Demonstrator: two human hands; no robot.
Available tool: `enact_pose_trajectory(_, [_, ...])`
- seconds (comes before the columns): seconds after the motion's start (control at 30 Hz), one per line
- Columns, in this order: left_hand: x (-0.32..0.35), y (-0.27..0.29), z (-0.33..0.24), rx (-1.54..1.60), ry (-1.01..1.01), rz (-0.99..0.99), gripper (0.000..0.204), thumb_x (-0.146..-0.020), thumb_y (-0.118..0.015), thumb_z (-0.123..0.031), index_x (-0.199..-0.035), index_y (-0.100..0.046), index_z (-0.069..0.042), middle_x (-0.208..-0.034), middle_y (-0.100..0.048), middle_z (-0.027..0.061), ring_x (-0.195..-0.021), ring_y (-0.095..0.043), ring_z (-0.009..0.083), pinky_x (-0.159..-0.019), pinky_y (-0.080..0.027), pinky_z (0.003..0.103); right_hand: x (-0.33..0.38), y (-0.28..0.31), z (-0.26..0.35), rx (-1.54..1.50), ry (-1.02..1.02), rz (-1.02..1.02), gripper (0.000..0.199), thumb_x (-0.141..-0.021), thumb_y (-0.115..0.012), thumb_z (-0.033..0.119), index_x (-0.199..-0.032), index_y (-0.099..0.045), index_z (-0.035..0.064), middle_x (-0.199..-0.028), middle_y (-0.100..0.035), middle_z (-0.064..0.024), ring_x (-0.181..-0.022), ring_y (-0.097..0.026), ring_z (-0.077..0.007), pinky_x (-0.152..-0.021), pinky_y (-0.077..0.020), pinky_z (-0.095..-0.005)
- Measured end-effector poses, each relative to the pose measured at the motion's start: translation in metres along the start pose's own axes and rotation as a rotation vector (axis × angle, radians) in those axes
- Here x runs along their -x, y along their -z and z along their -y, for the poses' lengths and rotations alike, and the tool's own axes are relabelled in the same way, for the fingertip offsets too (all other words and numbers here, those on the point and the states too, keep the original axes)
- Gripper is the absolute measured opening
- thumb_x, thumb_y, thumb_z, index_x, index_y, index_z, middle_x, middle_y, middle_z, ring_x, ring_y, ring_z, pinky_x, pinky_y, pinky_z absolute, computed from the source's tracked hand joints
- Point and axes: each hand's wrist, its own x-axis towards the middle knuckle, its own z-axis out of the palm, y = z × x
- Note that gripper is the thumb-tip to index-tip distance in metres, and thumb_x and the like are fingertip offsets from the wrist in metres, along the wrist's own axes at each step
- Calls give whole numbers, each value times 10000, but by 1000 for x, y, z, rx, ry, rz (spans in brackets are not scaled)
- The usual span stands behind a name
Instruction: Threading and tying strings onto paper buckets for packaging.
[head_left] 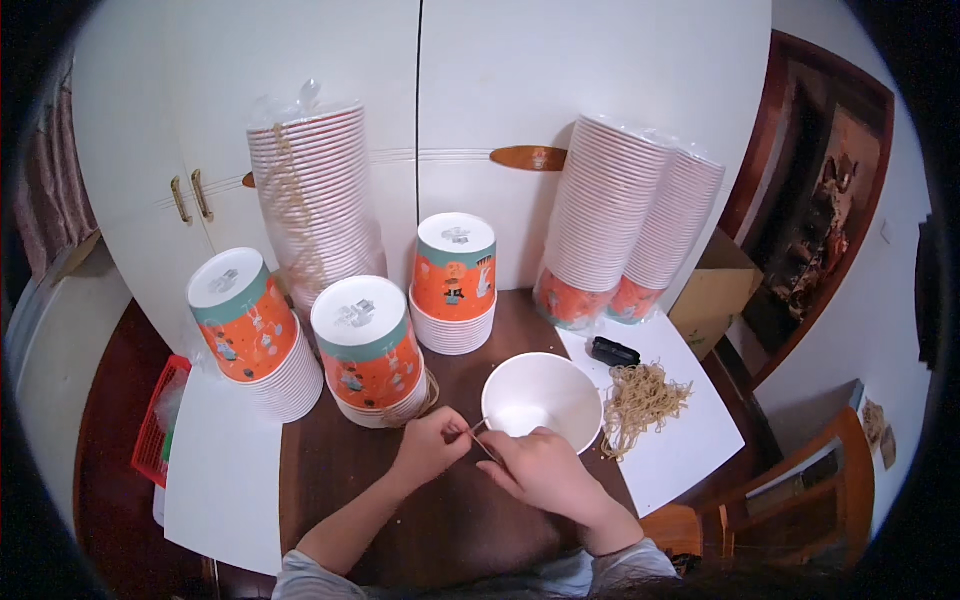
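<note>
At the lower centre of the frame, two bare hands meet over a dark brown wooden table [450, 520], with both forearms coming in from the bottom edge. The left hand [430, 445] pinches one end of a thin rubber band [478, 428] between fingertips; the right hand [545, 470] grips its other end, and the band is stretched taut between them. The band lies just beside the near rim of an open white paper bowl [542, 398], which stands empty and upright at the centre of the table.

Bare wood shows below and around the hands, giving the most open room. White paper sheets [225, 470] cover the table's left and right edges. On the right sheet, just beside the bowl, lies a loose heap of tan rubber bands [640, 400], with a small black object [614, 351] behind it.

Across the middle of the frame stand three stacks of orange-and-teal printed bowls [365, 350], upside down with white bases up. Behind them, tall nested stacks of bowls [315, 195] in clear plastic lean against white cupboard doors [500, 80], at upper left and upper right. A red basket [155, 420] sits at the far left, and a cardboard box [715, 290] at the right, by dark wooden furniture.
</note>
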Motion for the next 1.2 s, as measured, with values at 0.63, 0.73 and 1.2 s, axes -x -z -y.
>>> enact_pose_trajectory(0.63, [74, -32, 20, 684, 396, 155, 141, -829, -555, -51, -963, -582, -16, -915, -609, 37, -826, -551, 79, -706, -447, 206, 71, -59, 6, 249, -95, -214, 113, -692, -670, 203, -774, -620, 144, -761, -569, 31, -803, -522, -136, -868, -258, -443])
enact_pose_trajectory(0.73, [78, -34, 21, 755, 315, 148, 147, -833, -549, -44, -973, -576, -7, -947, -603, 46, -872, -544, 89, -770, -439, 222, 69, -69, 11, 257, -98, -313, 110, -686, -673, 193, -772, -621, 149, -782, -577, 38, -815, -523, -135, -869, -254, -455])
enact_pose_trajectory(1.2, [80, -44, 13, 518, 272, -10, 140, -757, -651, -64, -870, -604, 3, -850, -613, 34, -732, -559, 57, -647, -462, 199, 66, -90, 5, 337, -119, -308, 100, -639, -675, 171, -700, -600, 148, -788, -559, 48, -799, -509, -130, -800, -265, -433])
